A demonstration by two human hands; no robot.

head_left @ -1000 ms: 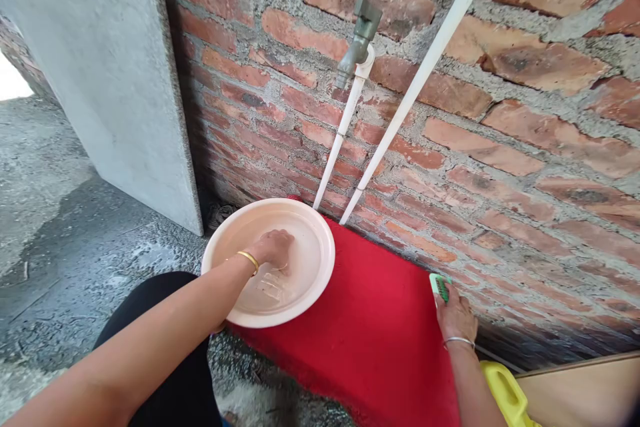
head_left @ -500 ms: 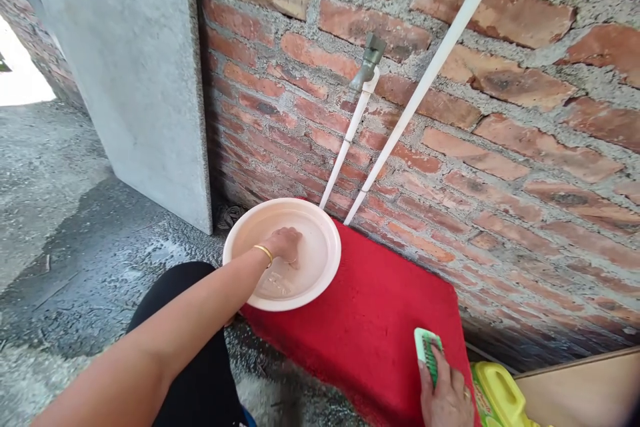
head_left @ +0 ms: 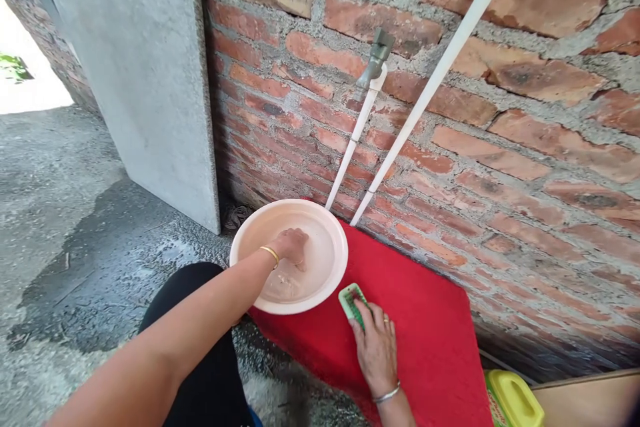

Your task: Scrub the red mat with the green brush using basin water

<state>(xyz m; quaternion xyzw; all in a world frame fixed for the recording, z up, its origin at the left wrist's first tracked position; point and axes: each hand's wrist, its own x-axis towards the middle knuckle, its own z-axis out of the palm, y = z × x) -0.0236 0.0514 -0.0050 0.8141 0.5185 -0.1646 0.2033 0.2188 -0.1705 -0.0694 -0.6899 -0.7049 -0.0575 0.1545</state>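
Along the foot of a brick wall point(head_left: 505, 213): one low red-topped desk point(head_left: 425, 353), long edge set to the brickwork, probably for steadiness.

Item: pale basin point(head_left: 250, 233), round, upright on the left end of the desk, containing shallow-looking water point(head_left: 285, 288). Placed below and near a grey tap point(head_left: 379, 53) on a white pipe point(head_left: 353, 140), presumably for convenience of supply.

Item: left hand point(head_left: 291, 245), inside the basin, knuckles upward, fingers curled down. Tips hidden; cannot tell whether they have hold of anything. Gold bracelet point(head_left: 271, 255) at the wrist.

Item: green brush point(head_left: 351, 303), on the desk side just beside the basin, apart from its rim. Appears to rest against the red surface; its underside is not visible.

Item: right hand point(head_left: 377, 352), fingers bent and closed on the near end of the brush, thumb along the left edge. Such a hold likely leaves the far end exposed and lets the palm steer from behind.

Item: yellow container point(head_left: 515, 400), beyond the right end of the desk, cut by the frame; kept there, perhaps, to stay clear of the arm.

Item: grey slab point(head_left: 145, 80), standing at left above wet floor point(head_left: 125, 267).

Item: black-clad knee point(head_left: 200, 347), close before the desk, probably to bring both arms within reach.
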